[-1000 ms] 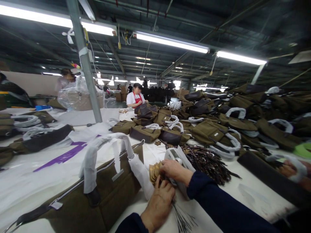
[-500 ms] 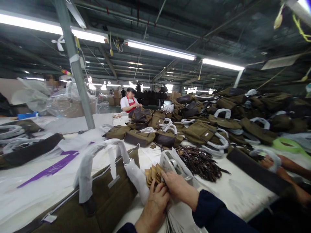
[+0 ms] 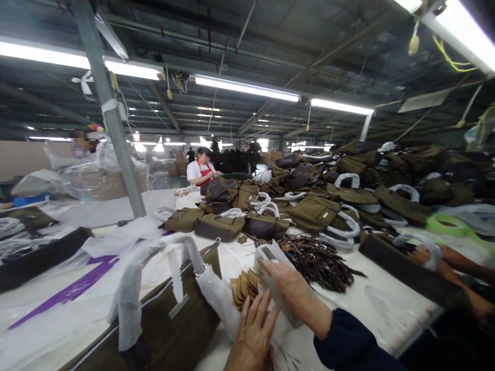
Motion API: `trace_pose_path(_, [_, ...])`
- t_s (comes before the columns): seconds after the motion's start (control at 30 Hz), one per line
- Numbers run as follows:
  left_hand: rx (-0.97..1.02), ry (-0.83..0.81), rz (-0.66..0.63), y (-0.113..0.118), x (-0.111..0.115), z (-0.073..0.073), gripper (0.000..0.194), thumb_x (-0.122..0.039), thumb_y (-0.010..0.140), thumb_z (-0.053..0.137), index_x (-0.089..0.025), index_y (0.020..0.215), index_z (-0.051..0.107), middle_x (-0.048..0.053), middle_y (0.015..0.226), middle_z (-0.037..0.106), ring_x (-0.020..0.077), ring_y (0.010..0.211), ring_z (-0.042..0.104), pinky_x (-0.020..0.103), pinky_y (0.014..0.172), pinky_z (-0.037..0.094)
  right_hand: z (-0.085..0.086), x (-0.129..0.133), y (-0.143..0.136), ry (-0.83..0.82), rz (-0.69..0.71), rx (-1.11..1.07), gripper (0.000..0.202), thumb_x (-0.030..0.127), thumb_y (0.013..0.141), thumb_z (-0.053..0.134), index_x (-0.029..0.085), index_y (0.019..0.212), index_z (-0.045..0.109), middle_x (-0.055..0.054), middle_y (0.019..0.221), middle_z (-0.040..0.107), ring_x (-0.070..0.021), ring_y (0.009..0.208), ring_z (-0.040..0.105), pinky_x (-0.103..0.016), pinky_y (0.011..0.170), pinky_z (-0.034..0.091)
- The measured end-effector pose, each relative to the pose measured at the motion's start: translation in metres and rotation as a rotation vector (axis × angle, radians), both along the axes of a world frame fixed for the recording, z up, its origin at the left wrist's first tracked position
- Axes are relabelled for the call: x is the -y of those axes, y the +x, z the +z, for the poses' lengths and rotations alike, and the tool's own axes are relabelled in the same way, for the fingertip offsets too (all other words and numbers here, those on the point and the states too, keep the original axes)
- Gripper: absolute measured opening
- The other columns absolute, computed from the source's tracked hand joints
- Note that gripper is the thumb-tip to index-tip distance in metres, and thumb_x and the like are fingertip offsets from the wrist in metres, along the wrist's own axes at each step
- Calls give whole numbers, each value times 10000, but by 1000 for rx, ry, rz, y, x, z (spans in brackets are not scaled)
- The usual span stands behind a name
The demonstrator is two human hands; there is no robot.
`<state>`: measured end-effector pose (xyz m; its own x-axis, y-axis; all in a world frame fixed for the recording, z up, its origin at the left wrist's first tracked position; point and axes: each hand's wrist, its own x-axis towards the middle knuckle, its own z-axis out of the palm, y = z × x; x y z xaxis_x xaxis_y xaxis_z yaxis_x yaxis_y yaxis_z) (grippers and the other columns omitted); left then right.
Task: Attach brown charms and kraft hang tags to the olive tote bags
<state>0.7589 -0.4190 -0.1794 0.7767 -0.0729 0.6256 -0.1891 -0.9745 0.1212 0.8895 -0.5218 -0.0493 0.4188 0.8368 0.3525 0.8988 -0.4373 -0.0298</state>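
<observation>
L hand (image 3: 253,330) is nearest, low centre, palm down, fingers a bit apart & not closed on anything, tips at the lower edge of the brown tags (image 3: 244,287). Tags are fanned in a stack on the white table (image 3: 344,314), btwn the big olive bag (image 3: 174,330) & the pale box (image 3: 266,252). Thin dark strings (image 3: 284,358) show just beside L hand, blurry. R hand (image 3: 296,291), dark blue sleeve, reaches in over the pale box, fingers close together on its top; can't tell if they're clamped on it, thumb hidden.

Big olive bag is L of the hands, handles (image 3: 129,299) wrapped in white. Purple strip (image 3: 73,288) lies on white sheets further L. Past the pale box: heap of dark straps (image 3: 317,260) w/ small metal bits. Far R, another person's hands (image 3: 423,255) at a dark-bottomed bag (image 3: 406,273), w/ a bright green roll (image 3: 444,226) just behind.

Beyond, a big pile of olive bags (image 3: 317,211), most w/ white-wrapped handles. Back L, a slanted grey post (image 3: 118,134) & a plastic-covered carton (image 3: 104,178). Further back, a person in a red apron (image 3: 203,171), hands together. Tube lights (image 3: 247,87) overhead.
</observation>
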Motion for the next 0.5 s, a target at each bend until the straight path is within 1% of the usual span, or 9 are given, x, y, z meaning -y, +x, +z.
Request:
trace_pose_path(0.03, [-32, -30, -19, -4, -2, 5, 675, -76, 830, 516, -257, 1462, 359, 120, 1563, 353, 287, 1433, 320, 515, 1131, 313, 7, 2, 1, 20, -17, 2, 408, 23, 890, 450, 158, 1250, 588, -105, 1029, 690, -208, 965, 646, -303, 859, 547])
trace_pose_path(0.07, [-63, -80, -37, -9, -4, 12, 635, -82, 827, 513, -250, 1429, 403, 127, 1563, 351, 293, 1431, 324, 508, 1125, 328, 13, 5, 1, 25, -37, 16, 426, 23, 888, 453, 164, 1270, 578, -100, 1039, 689, -206, 966, 642, -302, 861, 547])
trace_pose_path(0.13, [-128, -219, -106, -22, -11, 28, 491, -101, 788, 532, -230, 1261, 546, 134, 1530, 402, 307, 1394, 381, 490, 1101, 372, 24, 10, 0, 34, -45, 51, 455, 26, 888, 459, 167, 1310, 556, -96, 1077, 685, -210, 974, 635, -317, 875, 547])
trace_pose_path(0.17, [-163, -293, -155, -28, -15, 39, 445, -94, 744, 539, -224, 1167, 586, 129, 1506, 434, 311, 1371, 410, 482, 1089, 390, 28, 13, -1, 43, -31, 68, 466, 29, 889, 461, 164, 1328, 543, -96, 1090, 683, -216, 977, 632, -329, 881, 548])
trace_pose_path(0.23, [-192, -445, -224, -41, -23, 61, 445, -55, 641, 499, -223, 1039, 603, 107, 1455, 486, 306, 1335, 446, 474, 1077, 405, 34, 16, -4, 65, 3, 94, 481, 31, 889, 462, 158, 1348, 527, -92, 1076, 688, -227, 979, 628, -349, 882, 551])
trace_pose_path(0.33, [-132, -718, -197, -50, -30, 93, 433, -42, 574, 413, -219, 938, 566, 88, 1403, 515, 282, 1323, 453, 481, 1090, 386, 40, 17, -10, 126, 49, 113, 489, 34, 890, 456, 159, 1358, 521, -84, 1010, 698, -232, 967, 632, -352, 865, 557])
trace_pose_path(0.4, [-91, -932, -188, -48, -30, 109, 352, -66, 637, 417, -216, 930, 543, 92, 1379, 528, 265, 1293, 484, 459, 1088, 391, 41, 16, -14, 176, 81, 109, 490, 36, 892, 452, 164, 1360, 519, -84, 988, 700, -226, 955, 637, -348, 857, 558])
trace_pose_path(0.43, [-85, -1043, -186, -44, -29, 114, 311, -101, 700, 440, -215, 972, 538, 101, 1359, 539, 258, 1272, 505, 442, 1079, 401, 42, 15, -16, 199, 99, 106, 485, 40, 894, 452, 165, 1357, 521, -86, 986, 701, -225, 952, 639, -347, 852, 560])
trace_pose_path(0.5, [-65, -1249, -162, -32, -26, 121, 289, -251, 813, 522, -208, 1099, 516, 129, 1313, 561, 253, 1232, 538, 410, 1054, 421, 43, 13, -21, 234, 139, 97, 477, 59, 901, 462, 174, 1361, 517, -90, 1012, 702, -225, 958, 640, -348, 839, 565])
